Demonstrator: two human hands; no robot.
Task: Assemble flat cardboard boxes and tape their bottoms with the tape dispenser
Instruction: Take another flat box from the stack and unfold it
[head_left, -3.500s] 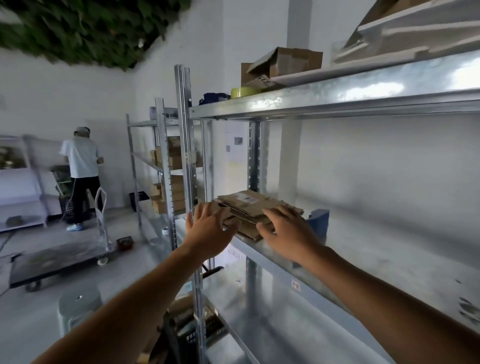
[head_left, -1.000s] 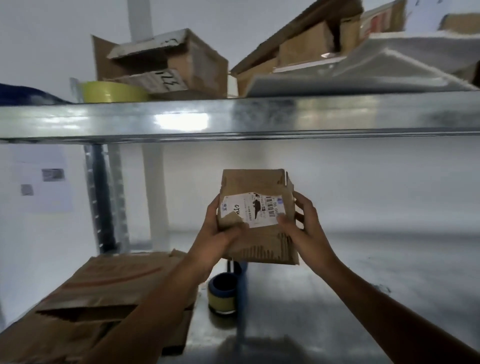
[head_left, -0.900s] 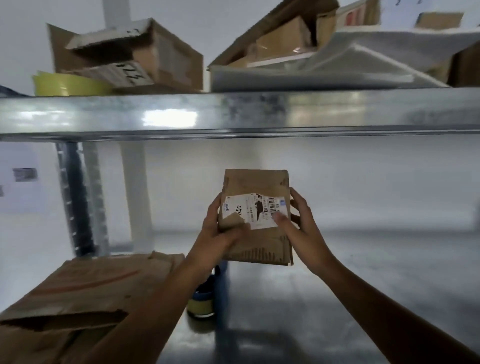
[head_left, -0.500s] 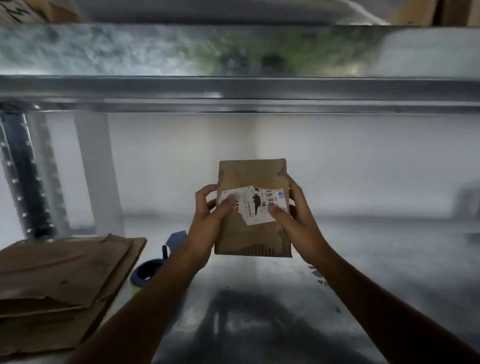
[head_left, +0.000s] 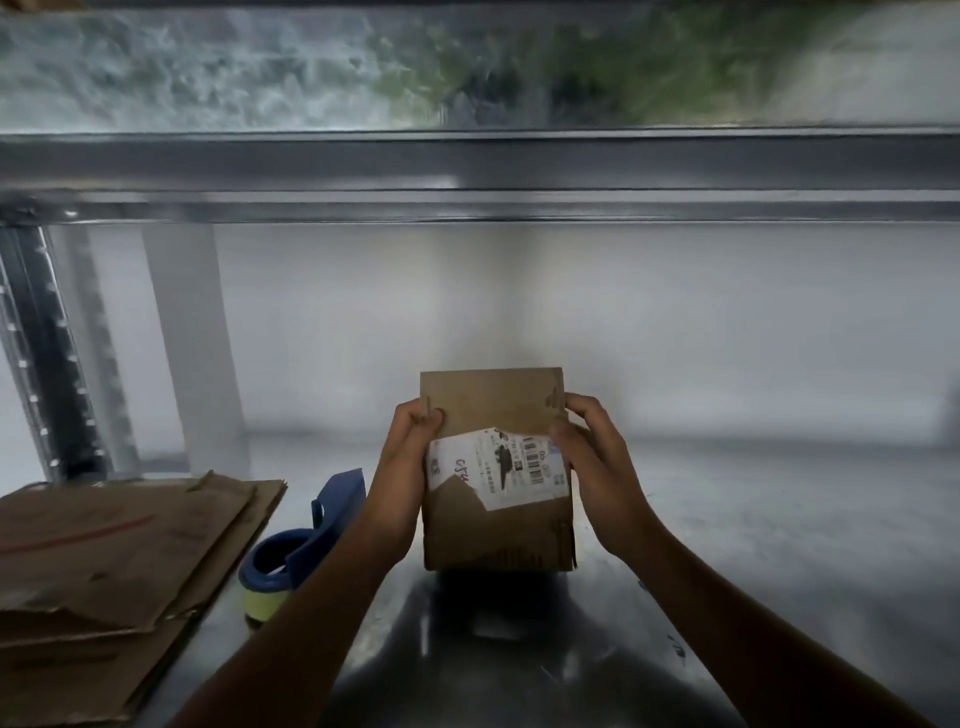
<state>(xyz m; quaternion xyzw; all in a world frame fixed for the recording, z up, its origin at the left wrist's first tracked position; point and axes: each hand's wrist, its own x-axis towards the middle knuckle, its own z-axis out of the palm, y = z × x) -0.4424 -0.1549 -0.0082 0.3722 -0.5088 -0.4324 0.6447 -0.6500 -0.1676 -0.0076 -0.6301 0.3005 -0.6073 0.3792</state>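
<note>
A small flattened cardboard box (head_left: 496, 535) with a torn white shipping label stands upright just above the metal shelf (head_left: 727, 545). My left hand (head_left: 402, 467) grips its left edge, thumb pressed on the front near the top. My right hand (head_left: 592, 457) grips the right edge, fingers curled behind it. A blue tape dispenser (head_left: 306, 540) with a yellowish roll lies on the shelf left of my left forearm. A stack of flat cardboard boxes (head_left: 114, 571) lies at the far left.
The upper shelf's metal beam (head_left: 478, 176) runs across the top, close overhead. A perforated upright post (head_left: 47, 353) stands at the left. A white wall closes the back. Bare shelf surface spreads to the right of the box.
I took one flat box from the stack and brought it in front of me. The view dropped below the upper shelf, and both hands slid up to the box's top corners.
</note>
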